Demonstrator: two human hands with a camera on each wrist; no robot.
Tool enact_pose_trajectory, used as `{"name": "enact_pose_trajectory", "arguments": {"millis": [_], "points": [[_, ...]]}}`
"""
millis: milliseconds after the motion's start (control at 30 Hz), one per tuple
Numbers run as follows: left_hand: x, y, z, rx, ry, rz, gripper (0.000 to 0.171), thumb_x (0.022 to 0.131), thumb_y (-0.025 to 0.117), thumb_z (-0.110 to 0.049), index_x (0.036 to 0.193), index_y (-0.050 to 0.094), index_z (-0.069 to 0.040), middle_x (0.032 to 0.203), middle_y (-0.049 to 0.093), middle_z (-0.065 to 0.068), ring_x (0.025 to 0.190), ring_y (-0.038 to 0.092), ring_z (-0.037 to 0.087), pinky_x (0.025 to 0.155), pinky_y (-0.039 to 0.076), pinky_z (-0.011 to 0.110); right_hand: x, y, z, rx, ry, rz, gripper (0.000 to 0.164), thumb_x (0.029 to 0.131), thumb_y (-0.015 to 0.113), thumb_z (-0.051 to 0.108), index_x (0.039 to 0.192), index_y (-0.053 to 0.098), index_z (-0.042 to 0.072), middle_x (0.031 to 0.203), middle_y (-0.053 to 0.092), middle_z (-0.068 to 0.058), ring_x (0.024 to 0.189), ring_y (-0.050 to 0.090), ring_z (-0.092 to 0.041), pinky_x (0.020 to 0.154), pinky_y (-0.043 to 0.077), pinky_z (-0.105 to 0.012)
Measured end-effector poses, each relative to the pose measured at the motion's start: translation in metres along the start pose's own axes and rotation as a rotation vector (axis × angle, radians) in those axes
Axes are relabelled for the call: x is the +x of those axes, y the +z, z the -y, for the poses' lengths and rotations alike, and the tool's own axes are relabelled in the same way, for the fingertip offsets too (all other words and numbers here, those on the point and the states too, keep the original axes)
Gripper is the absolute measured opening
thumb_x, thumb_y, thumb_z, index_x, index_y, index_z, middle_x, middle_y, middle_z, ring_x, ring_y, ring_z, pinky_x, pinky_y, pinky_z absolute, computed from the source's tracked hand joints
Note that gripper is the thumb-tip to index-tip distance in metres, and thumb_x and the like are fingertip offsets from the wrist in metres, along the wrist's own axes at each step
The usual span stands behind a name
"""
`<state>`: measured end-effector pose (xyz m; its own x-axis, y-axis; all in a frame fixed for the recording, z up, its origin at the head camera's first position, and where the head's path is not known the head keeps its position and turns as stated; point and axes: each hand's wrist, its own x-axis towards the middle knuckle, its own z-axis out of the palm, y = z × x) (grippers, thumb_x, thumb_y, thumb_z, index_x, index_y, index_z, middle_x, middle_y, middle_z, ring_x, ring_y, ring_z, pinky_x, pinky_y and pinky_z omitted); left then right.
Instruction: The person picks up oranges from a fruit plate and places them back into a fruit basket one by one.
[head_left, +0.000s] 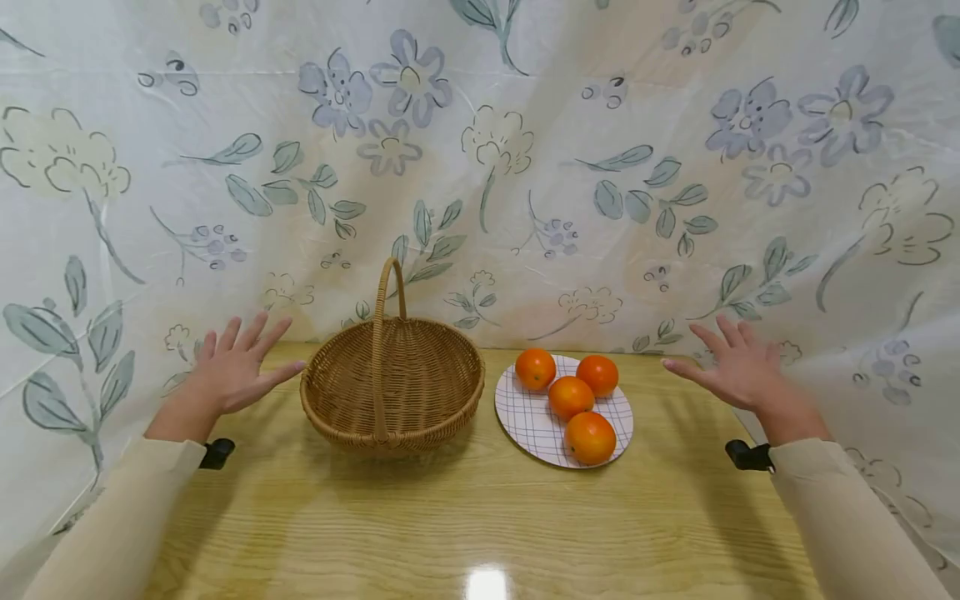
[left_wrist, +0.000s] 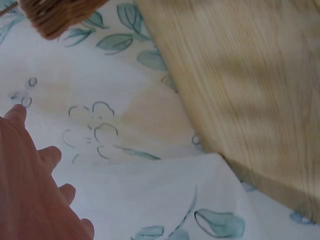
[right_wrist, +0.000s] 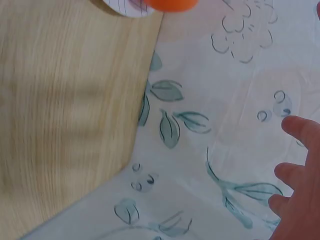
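With fingers spread, my left hand (head_left: 238,371) is held out left of a brown wicker basket (head_left: 438,379), its thumb tip close to the basket's rim in the head view. The basket has a tall arched handle (head_left: 380,358) and nothing inside. On the other side, my right hand (head_left: 738,371) is also spread and holds nothing. Between it and the basket sits a white plate with a checked pattern (head_left: 517,417), bearing several orange fruits (head_left: 590,437). In the right wrist view, one orange fruit (right_wrist: 172,4) and the plate's rim (right_wrist: 131,9) show at the top edge.
The pale wooden table (head_left: 420,533) spans the lower part of the head view. A floral-printed cloth (head_left: 525,167) hangs behind it and along both sides. Small black wrist mounts (head_left: 217,454) jut inward from the sleeves.
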<state>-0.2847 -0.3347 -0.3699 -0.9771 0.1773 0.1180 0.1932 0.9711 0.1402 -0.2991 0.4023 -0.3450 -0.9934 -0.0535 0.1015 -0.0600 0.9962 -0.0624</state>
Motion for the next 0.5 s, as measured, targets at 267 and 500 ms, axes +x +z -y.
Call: {"name": "enact_pose_trajectory", "arguments": {"millis": [267,500], "points": [[-0.003,0.011,-0.01,-0.007,0.029,-0.037,0.088,0.099,0.043,-0.069,0.167,0.007,-0.025,0.171,0.004,0.025,0.151,0.003,0.059,0.117,-0.001,0.077,-0.009,0.017,0.014,0.093,-0.038,-0.044,0.102,0.092,0.048,0.078,0.163,0.024,0.009,0.168,0.002,-0.032,0.149,-0.002,-0.061,0.108,0.001,-0.086],[-0.008,0.021,-0.015,-0.055,0.054,-0.112,0.087,0.1,0.048,-0.064,0.167,0.008,-0.025,0.17,0.007,0.026,0.151,0.006,0.058,0.117,0.004,0.077,-0.018,0.031,0.034,0.169,-0.109,-0.161,0.093,0.093,0.058,0.069,0.157,0.035,0.006,0.166,0.015,-0.031,0.149,0.009,-0.061,0.11,0.01,-0.083]]}}
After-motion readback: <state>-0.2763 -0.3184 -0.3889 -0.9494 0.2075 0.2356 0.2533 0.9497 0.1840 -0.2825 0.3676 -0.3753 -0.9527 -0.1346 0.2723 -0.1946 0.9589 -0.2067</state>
